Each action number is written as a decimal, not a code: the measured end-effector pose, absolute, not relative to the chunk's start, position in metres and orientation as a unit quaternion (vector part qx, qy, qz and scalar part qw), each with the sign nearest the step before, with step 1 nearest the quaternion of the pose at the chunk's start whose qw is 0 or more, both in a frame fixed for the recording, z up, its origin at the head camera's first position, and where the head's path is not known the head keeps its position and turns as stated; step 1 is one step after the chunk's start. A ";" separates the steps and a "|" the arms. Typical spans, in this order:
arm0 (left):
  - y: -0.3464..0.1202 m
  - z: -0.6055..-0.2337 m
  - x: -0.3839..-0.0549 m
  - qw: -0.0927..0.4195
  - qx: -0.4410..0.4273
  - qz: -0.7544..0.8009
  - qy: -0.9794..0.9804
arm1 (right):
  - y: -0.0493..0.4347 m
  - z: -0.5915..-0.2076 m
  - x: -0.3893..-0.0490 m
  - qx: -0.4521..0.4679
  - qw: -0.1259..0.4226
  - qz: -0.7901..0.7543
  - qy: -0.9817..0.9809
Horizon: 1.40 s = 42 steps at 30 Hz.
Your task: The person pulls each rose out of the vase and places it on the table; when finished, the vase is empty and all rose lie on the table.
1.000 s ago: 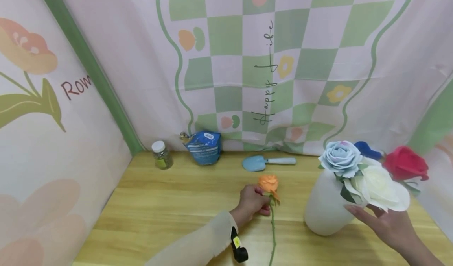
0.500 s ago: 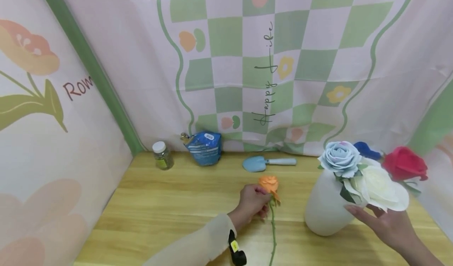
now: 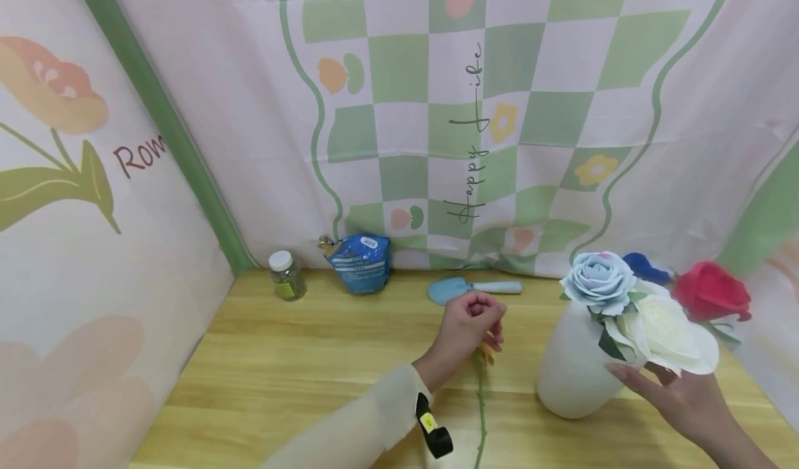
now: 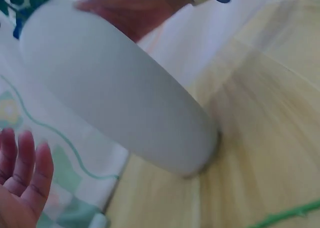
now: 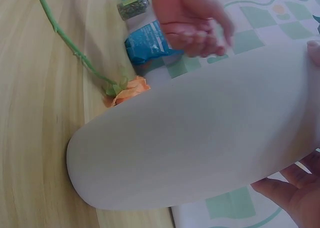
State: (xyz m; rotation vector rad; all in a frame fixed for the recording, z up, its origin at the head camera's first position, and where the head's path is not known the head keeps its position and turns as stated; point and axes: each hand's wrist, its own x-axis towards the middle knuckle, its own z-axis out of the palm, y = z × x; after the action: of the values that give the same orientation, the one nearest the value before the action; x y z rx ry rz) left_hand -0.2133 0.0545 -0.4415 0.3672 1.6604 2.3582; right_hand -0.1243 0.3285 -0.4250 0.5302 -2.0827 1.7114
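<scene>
An orange rose (image 5: 131,90) with a long green stem (image 3: 481,413) lies on the wooden table. Just above its bloom, my left hand (image 3: 468,330) is raised with loosely bent fingers and nothing in them; in the head view it covers most of the bloom. At the right, my right hand (image 3: 686,399) holds the white vase (image 3: 571,365) near its top, thumb on one side and fingers on the other (image 5: 300,188). The vase stands on the table, holding a light blue rose (image 3: 599,282), a white rose (image 3: 671,330), a red rose (image 3: 711,290) and a dark blue flower (image 3: 646,268).
Along the back of the table stand a small jar (image 3: 286,276) with a white lid and a blue bag (image 3: 361,264). A light blue hand trowel (image 3: 449,290) lies beside them. A printed curtain (image 3: 456,122) hangs right behind the table.
My left hand has let go of the orange rose and moved up and to the right over its bloom. The rose stays on the table. My right hand keeps its hold on the vase.
</scene>
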 end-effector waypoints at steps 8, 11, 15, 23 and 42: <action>0.074 -0.400 -0.208 0.090 0.249 0.794 0.547 | 0.330 -0.423 -0.125 0.179 0.201 0.602 -0.751; 0.080 -0.388 -0.206 0.079 0.303 0.772 0.553 | 0.332 -0.422 -0.125 0.171 0.204 0.583 -0.768; 0.087 -0.378 -0.204 0.019 0.344 0.721 0.601 | 0.332 -0.422 -0.126 0.174 0.204 0.573 -0.775; 0.097 -0.367 -0.201 -0.069 0.374 0.597 0.707 | 0.330 -0.425 -0.125 0.186 0.197 0.565 -0.779; 0.111 -0.363 -0.195 -0.101 0.367 0.602 0.702 | 0.331 -0.424 -0.125 0.178 0.186 0.571 -0.779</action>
State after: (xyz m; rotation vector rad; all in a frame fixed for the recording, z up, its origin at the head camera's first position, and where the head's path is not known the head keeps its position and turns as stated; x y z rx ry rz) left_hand -0.1946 0.1105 -0.3627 1.2337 2.3592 2.0220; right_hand -0.1250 0.3313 -0.4238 0.5019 -2.1954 1.6100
